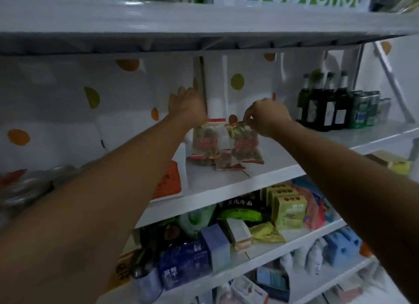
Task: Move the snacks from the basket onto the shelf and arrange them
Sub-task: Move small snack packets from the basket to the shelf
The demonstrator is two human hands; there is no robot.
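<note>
Left of the green bottles [322, 101], my right hand [267, 117] pinches the snack packet [246, 145] at its seam — likely light, slippery (left hand [187, 106] fingers unseen).

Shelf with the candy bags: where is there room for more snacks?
The shelf is bare between the right snack bag, pinched by the right hand, and the green bottles, and along its front edge before the bags. Left of them an orange pack crowds in. The lower shelf is packed with boxes.

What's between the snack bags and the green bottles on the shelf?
Head view: only bare white shelf between the snack bags and green bottles; the right forearm hides part.
</note>
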